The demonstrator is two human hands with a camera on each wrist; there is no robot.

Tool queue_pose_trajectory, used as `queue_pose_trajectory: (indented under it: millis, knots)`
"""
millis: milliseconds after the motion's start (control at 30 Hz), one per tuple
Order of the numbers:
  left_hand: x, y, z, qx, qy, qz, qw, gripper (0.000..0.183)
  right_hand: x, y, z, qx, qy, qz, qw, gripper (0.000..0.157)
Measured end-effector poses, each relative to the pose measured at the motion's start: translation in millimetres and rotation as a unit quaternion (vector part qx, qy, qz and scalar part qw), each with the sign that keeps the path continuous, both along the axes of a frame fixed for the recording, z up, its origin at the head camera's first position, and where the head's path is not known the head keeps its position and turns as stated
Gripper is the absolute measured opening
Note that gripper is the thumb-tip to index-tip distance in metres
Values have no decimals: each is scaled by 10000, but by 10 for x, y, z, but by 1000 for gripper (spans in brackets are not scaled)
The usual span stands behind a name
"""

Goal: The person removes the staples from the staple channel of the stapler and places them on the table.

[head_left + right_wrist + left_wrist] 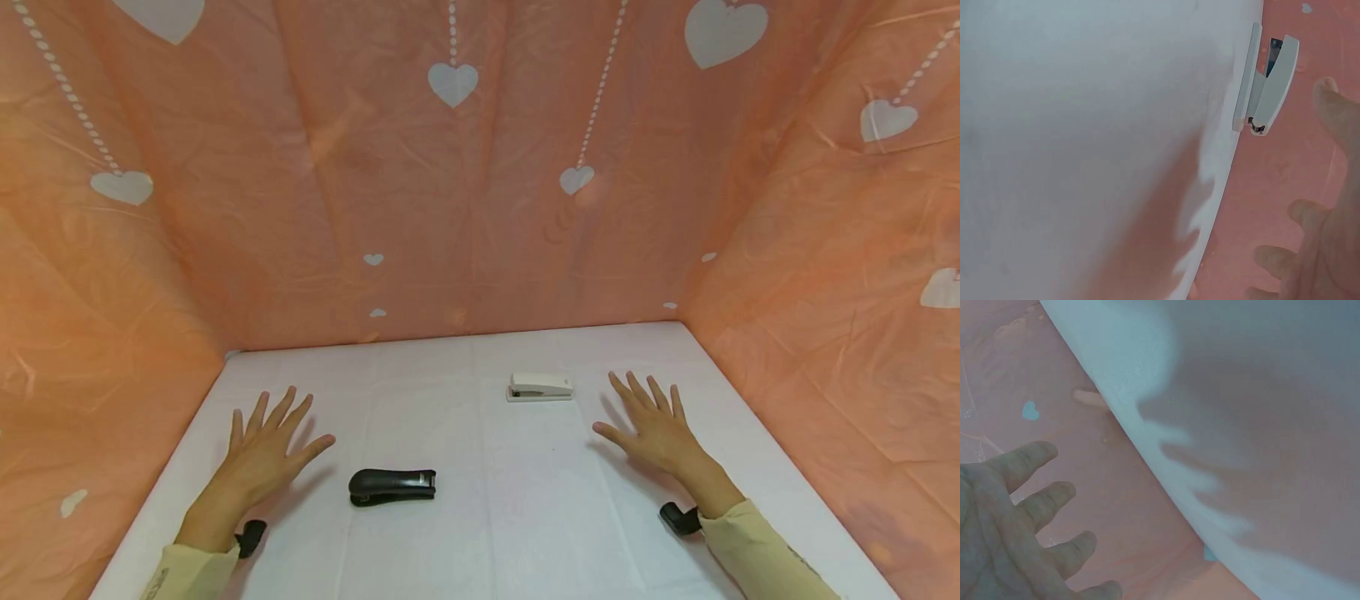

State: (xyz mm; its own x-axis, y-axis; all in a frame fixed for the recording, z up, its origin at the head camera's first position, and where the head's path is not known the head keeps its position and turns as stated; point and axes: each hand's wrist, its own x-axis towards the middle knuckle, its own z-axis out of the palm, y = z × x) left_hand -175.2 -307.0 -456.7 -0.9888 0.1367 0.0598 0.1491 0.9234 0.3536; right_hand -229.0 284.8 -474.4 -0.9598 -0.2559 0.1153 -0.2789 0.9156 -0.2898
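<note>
A black stapler (392, 487) lies on the white table left of centre, nearer the front. Farther back and to the right sits a white stapler (539, 387), which also shows in the right wrist view (1266, 84). My left hand (258, 462) hovers over the table's left side with fingers spread, left of the black stapler and apart from it. On the other side my right hand (660, 437), its fingers also spread, is over the table to the right of the white stapler. Neither hand holds anything, and both cast shadows on the cloth.
The white-covered table (480, 550) is enclosed at the back and both sides by an orange sheet (465, 208) printed with white hearts and dotted strings. A small black device is strapped at each wrist, by the cuffs of the light sleeves (765, 550).
</note>
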Motion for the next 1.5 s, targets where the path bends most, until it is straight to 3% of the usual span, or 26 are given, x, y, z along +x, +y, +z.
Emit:
queue_pose_trajectory:
  millis: [433, 800, 1067, 1500]
  knots:
    - [56, 5, -4, 116, -59, -60, 9999, 91, 66, -89, 13, -128, 74, 117, 9998, 96]
    - [113, 46, -52, 471, 220, -707, 9961, 78, 88, -311, -25, -237, 245, 628, 9974, 98]
    - [115, 81, -82, 491, 405, -1229, 9904, 90, 115, -492, -16, -377, 443, 906, 9942, 97]
    - [191, 155, -132, 443, 448, -1503, 9866, 103, 148, -850, 26, -550, 424, 1447, 9870, 97]
